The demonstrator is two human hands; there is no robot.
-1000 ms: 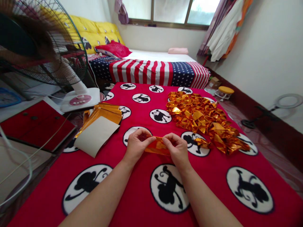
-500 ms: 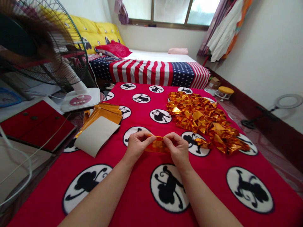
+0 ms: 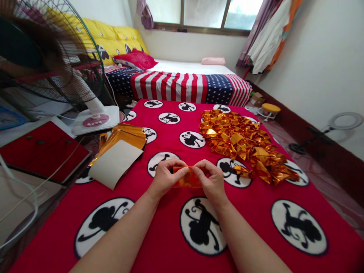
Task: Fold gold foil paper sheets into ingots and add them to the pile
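Observation:
Between my two hands is a sheet of orange-gold foil paper [image 3: 187,180], its far edge folded over in a narrow strip. My left hand [image 3: 167,175] pinches that edge between thumb and fingers. Close beside it, my right hand [image 3: 210,176] pinches the same edge, the thumbs nearly meeting. To the left lies a stack of foil sheets [image 3: 129,134], with a pale sheet [image 3: 115,165] showing its plain side on top. A heap of folded foil pieces [image 3: 236,132] covers the right side, and one small folded piece [image 3: 242,171] lies near my right hand.
A red cloth with monkey prints [image 3: 159,235] covers the surface under my hands. On the left an electric fan [image 3: 95,119] stands near a red panel [image 3: 42,151] and white cables. A bed [image 3: 182,85] is beyond, and a yellow stool [image 3: 271,109] is at the right.
Both hands have slid inward along the foil paper's folded edge, so the thumbs are closer together. They still pinch it. The stack and heap are unchanged.

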